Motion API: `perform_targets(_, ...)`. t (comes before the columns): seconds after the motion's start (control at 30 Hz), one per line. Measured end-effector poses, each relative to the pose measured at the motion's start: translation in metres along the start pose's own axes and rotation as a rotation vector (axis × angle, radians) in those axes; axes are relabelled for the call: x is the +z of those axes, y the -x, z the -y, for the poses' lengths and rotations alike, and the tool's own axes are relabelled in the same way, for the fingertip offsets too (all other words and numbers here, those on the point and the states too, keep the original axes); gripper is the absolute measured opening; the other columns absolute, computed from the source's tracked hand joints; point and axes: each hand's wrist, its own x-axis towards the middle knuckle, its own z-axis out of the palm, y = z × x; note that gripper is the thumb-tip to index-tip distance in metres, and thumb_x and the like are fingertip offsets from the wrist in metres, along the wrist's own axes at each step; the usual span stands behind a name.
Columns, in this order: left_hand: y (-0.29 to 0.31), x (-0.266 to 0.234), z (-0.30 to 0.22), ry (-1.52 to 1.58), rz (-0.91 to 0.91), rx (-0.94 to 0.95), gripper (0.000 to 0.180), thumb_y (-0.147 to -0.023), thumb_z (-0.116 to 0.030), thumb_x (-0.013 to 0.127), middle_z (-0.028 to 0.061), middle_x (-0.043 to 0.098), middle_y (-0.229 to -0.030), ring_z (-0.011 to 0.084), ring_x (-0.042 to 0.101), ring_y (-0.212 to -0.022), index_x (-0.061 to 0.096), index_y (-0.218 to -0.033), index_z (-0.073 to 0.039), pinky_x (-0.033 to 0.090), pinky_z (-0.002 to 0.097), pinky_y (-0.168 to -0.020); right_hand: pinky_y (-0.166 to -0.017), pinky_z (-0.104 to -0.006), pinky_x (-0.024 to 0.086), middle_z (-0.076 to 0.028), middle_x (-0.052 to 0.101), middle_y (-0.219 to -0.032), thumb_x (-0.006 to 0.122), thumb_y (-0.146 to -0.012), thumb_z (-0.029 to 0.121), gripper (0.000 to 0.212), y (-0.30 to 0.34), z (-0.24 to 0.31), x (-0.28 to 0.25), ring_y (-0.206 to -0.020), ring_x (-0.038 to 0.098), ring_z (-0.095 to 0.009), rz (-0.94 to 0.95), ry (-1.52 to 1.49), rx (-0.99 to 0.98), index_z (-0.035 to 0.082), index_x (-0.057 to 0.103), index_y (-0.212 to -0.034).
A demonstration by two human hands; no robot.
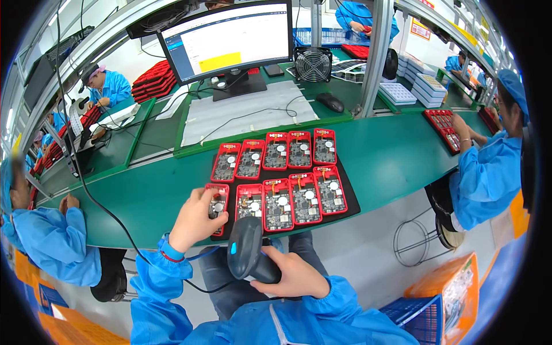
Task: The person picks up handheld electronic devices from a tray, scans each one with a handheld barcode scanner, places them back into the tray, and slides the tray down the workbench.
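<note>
My right hand (293,274) is wrapped round the handle of a dark grey barcode scanner (246,247), held above my lap at the bench's near edge. With fingers and thumb on its sides, my left hand (198,219) grips a red device housing (218,208) at the near left of a black tray (345,172). Two rows of similar red housings, such as the one (277,204) in the near row, lie face up on the tray. Circuit boards with round white parts show inside them. A wristband with a blue cord sits on my left wrist.
Behind the tray, a monitor (227,43) stands on the green bench (391,144), with a black mouse (330,102) and a small fan (313,64). A black cable (98,198) hangs at the left. Co-workers sit on both sides; the right one (489,167) handles a red tray.
</note>
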Motion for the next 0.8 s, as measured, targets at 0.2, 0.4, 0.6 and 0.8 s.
perform_targets(0.2, -0.003, 0.014, -0.017, -0.069, -0.021, 0.321, 0.082, -0.069, -0.043, 0.079, 0.0301, 0.043, -0.128, 0.0458, 0.032, -0.129, 0.045, -0.129, 0.002, 0.022, 0.0555, -0.108, -0.067, -0.0343, 0.054, -0.021, 0.067, -0.081, 0.075, -0.075, 0.023, 0.061, 0.011, -0.007, -0.017, -0.074, 0.07, -0.031, -0.161, -0.084, 0.093, -0.004, 0.046, -0.121)
perform_targets(0.4, -0.011, 0.026, -0.039, -0.153, 0.193, 0.24, 0.091, -0.07, -0.045, 0.076, 0.0283, 0.04, -0.135, 0.0447, 0.026, -0.135, 0.036, -0.138, 0.001, 0.003, 0.0627, -0.11, -0.065, -0.0291, 0.052, -0.015, 0.066, -0.079, 0.077, -0.074, 0.019, 0.055, 0.023, -0.024, -0.025, -0.07, 0.068, -0.022, -0.296, -0.183, 0.026, -0.003, 0.049, -0.116)
perform_targets(0.6, -0.014, 0.028, -0.049, -0.078, 0.228, 0.218, 0.103, -0.068, -0.052, 0.076, 0.0308, 0.038, -0.136, 0.0459, 0.025, -0.135, 0.028, -0.142, 0.002, 0.005, 0.062, -0.11, -0.07, -0.027, 0.05, -0.009, 0.065, -0.089, 0.076, -0.076, 0.014, 0.052, 0.033, -0.028, -0.041, -0.079, 0.064, -0.013, -0.341, -0.297, 0.015, -0.001, 0.049, -0.117)
perform_targets(0.8, -0.015, 0.051, -0.058, -0.159, 0.125, 0.215, 0.078, -0.067, -0.029, 0.07, 0.0282, 0.038, -0.127, 0.0488, 0.025, -0.13, 0.035, -0.13, -0.001, 0.01, 0.059, -0.111, -0.075, -0.0271, 0.048, -0.006, 0.059, -0.096, 0.069, -0.082, 0.006, 0.049, 0.046, -0.031, -0.058, -0.085, 0.057, -0.011, -0.202, -0.578, 0.147, 0.001, 0.044, -0.124)
